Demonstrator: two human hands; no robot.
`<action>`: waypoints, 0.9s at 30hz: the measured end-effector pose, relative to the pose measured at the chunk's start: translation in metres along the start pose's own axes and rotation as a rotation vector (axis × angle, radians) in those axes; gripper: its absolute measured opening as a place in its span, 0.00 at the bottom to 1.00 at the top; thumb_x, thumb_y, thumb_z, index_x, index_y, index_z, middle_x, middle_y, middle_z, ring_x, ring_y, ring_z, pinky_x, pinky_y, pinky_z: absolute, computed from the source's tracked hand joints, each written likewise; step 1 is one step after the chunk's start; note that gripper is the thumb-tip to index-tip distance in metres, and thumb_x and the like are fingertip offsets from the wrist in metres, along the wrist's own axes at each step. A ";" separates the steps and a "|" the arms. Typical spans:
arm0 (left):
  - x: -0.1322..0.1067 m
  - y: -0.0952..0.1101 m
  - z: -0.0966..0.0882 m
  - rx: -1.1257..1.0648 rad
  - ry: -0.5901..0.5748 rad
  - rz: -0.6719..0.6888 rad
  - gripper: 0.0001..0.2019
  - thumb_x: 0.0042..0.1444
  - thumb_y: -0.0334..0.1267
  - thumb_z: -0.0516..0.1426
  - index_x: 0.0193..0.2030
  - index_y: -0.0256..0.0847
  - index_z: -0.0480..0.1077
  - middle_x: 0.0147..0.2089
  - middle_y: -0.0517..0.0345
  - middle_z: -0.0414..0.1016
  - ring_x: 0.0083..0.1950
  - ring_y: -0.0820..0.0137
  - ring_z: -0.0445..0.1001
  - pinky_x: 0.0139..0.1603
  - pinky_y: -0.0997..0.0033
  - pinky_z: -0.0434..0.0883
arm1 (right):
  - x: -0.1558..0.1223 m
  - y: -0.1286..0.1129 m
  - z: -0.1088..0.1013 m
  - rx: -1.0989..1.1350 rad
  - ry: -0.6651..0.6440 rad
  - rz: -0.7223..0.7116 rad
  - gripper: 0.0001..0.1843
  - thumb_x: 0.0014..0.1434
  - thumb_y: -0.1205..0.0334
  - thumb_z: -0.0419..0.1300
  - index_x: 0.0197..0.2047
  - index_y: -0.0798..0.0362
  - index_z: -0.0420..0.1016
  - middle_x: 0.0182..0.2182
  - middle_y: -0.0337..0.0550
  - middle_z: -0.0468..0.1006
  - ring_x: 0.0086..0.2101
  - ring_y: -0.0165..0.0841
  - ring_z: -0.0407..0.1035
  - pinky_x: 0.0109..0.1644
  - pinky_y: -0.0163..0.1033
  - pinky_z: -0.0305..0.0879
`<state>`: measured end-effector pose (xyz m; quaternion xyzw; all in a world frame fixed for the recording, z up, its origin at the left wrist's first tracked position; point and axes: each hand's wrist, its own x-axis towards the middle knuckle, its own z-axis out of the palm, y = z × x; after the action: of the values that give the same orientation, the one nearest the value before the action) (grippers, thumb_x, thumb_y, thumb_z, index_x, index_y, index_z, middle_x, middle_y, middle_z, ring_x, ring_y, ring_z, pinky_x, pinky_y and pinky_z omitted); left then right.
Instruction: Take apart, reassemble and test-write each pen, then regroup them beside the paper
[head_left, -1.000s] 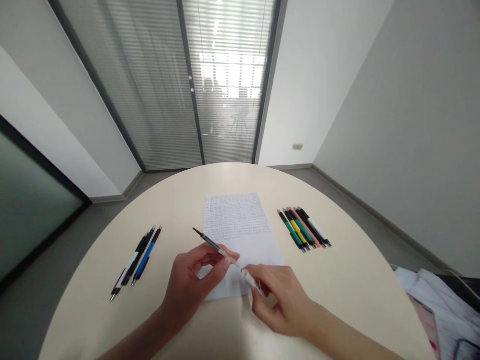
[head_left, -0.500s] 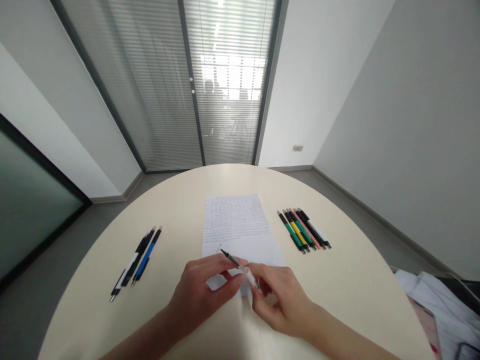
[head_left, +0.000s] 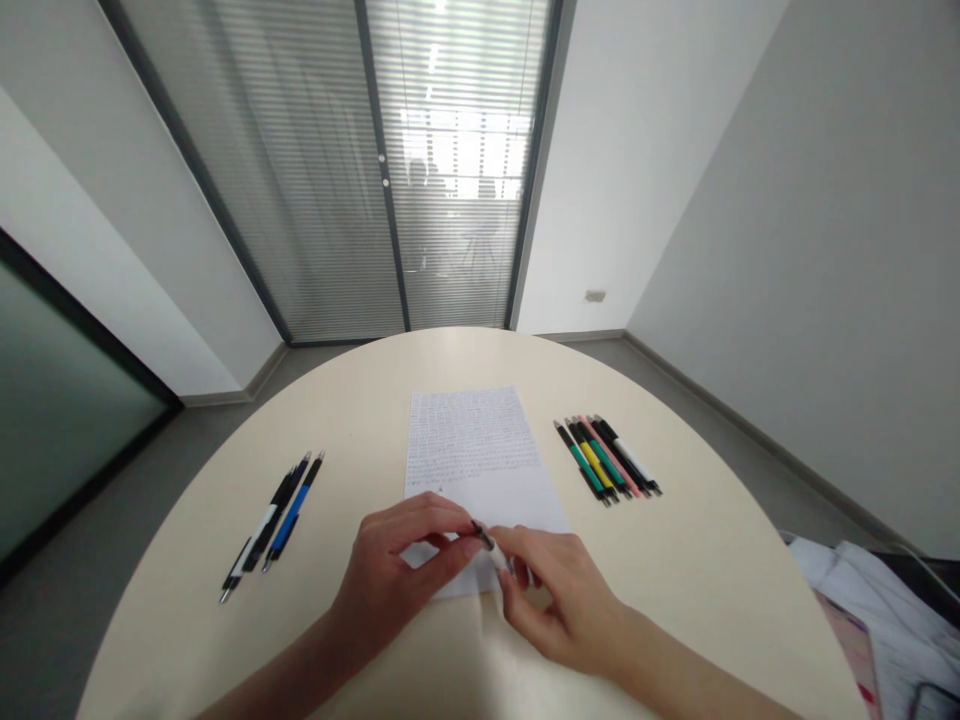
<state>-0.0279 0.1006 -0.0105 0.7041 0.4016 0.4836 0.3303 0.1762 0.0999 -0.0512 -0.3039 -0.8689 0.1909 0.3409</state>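
A pen with a white barrel (head_left: 499, 560) is held over the near edge of the written sheet. My right hand (head_left: 559, 595) is closed around its white part, thumb and fingers pinching it. My left hand (head_left: 409, 550) has its thumb and forefinger closed at the pen's dark front end, which shows only as a short piece between the fingertips. Part of the barrel is hidden by my right fingers. Beneath both hands lies the white paper (head_left: 480, 490), with rows of handwriting across its upper part and a small dark speck below them.
To the left on the round table (head_left: 465, 355) lie several pens, among them a blue and black pen (head_left: 294, 510). Several more pens lie side by side at the right, including a yellow and black pen (head_left: 595, 462). Crumpled white material (head_left: 877, 590) lies beyond the table's right edge.
The long dark piece that stuck out of the white barrel now shows much shorter. My left fingertips have come in to its end; my right hand has hardly moved.
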 end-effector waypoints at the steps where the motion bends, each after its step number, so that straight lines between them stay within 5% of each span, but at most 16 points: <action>1: 0.000 0.001 0.000 0.018 0.001 0.014 0.04 0.53 0.29 0.61 0.31 0.39 0.78 0.32 0.56 0.80 0.32 0.71 0.77 0.33 0.77 0.75 | 0.000 0.000 0.000 -0.008 -0.004 -0.009 0.16 0.62 0.68 0.52 0.53 0.51 0.62 0.27 0.37 0.70 0.26 0.29 0.66 0.31 0.34 0.62; 8: -0.001 0.005 0.000 0.062 -0.008 -0.030 0.04 0.52 0.30 0.59 0.30 0.39 0.75 0.30 0.57 0.77 0.29 0.73 0.74 0.27 0.78 0.74 | 0.001 -0.001 -0.001 -0.020 -0.011 -0.020 0.18 0.62 0.68 0.51 0.55 0.51 0.62 0.27 0.38 0.71 0.27 0.30 0.66 0.31 0.35 0.62; 12: 0.004 -0.003 -0.006 0.062 -0.073 -0.136 0.11 0.53 0.36 0.61 0.43 0.41 0.75 0.37 0.54 0.77 0.35 0.69 0.75 0.29 0.76 0.74 | -0.001 0.002 -0.001 0.025 0.048 0.035 0.18 0.62 0.68 0.52 0.55 0.49 0.62 0.26 0.35 0.70 0.24 0.28 0.65 0.29 0.32 0.61; 16: 0.010 -0.025 -0.012 0.461 -0.057 -0.232 0.15 0.54 0.38 0.59 0.49 0.40 0.72 0.42 0.52 0.76 0.38 0.65 0.74 0.42 0.63 0.75 | -0.001 0.005 -0.001 0.071 0.156 0.081 0.16 0.62 0.69 0.52 0.53 0.49 0.61 0.27 0.35 0.70 0.22 0.26 0.64 0.26 0.31 0.60; 20: 0.012 -0.039 -0.011 0.704 -0.183 -0.302 0.18 0.53 0.34 0.57 0.52 0.35 0.71 0.40 0.49 0.75 0.41 0.61 0.74 0.49 0.57 0.70 | -0.001 0.005 -0.001 0.127 0.157 0.131 0.10 0.61 0.69 0.51 0.46 0.49 0.60 0.24 0.33 0.68 0.21 0.27 0.62 0.23 0.31 0.58; 23: 0.012 -0.037 -0.011 0.547 -0.241 -0.350 0.18 0.56 0.31 0.53 0.52 0.40 0.72 0.39 0.54 0.75 0.38 0.66 0.73 0.47 0.62 0.71 | -0.001 0.003 -0.002 0.105 0.120 0.136 0.10 0.58 0.69 0.52 0.43 0.49 0.59 0.22 0.31 0.65 0.20 0.26 0.61 0.25 0.31 0.57; 27: 0.013 -0.023 -0.013 -0.088 -0.223 -0.412 0.18 0.57 0.37 0.56 0.56 0.44 0.70 0.43 0.56 0.73 0.39 0.69 0.74 0.42 0.68 0.73 | 0.000 -0.001 -0.004 0.088 0.041 0.162 0.10 0.55 0.70 0.53 0.41 0.49 0.61 0.21 0.30 0.62 0.20 0.26 0.58 0.24 0.31 0.54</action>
<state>-0.0433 0.1235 -0.0204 0.6412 0.4764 0.3424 0.4947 0.1786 0.0994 -0.0481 -0.3616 -0.8252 0.2494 0.3550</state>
